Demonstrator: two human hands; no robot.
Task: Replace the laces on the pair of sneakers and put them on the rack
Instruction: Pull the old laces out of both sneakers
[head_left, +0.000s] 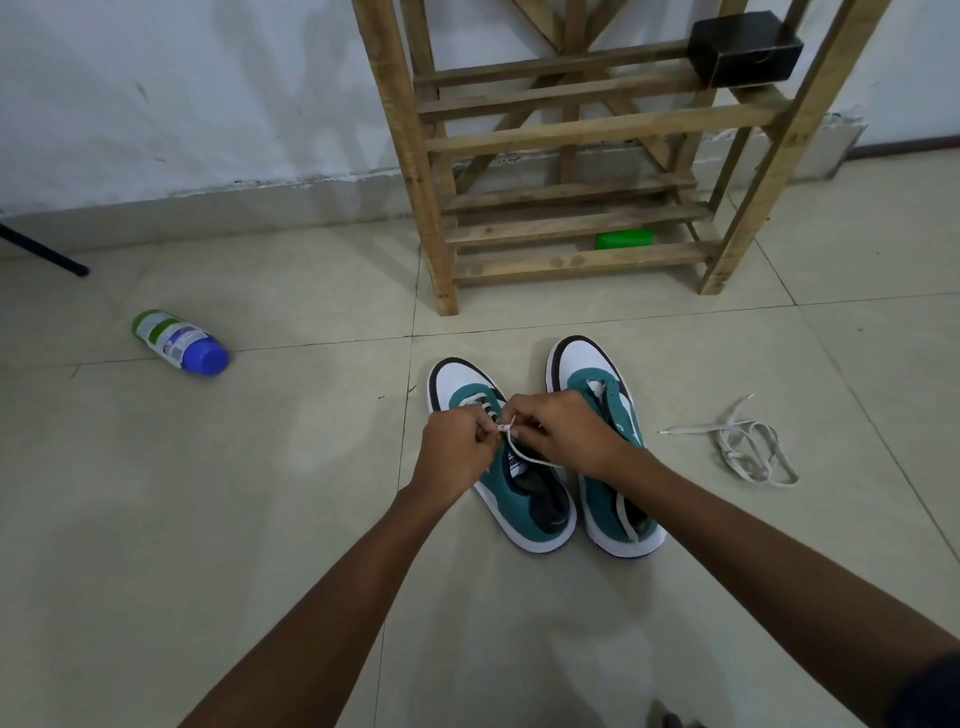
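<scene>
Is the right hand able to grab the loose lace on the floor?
Probably yes. The loose lace lies on bare floor right of the sneakers, nothing in between, but the right hand must first release the lace it pinches.

I see rough, unfinished wood on the rack (571, 124), smooth slightly glossy tile on the floor (260, 493), matt suede-like teal uppers on the sneakers (524, 499), and a flat woven cloth lace (748, 447).

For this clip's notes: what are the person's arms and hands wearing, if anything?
Both forearms are bare, with no sleeves over them. The left hand and right hand wear no gloves, and no rings, watch or wristband can be seen. Only a bit of dark sleeve shows at the lower right edge, on the right arm.
</scene>
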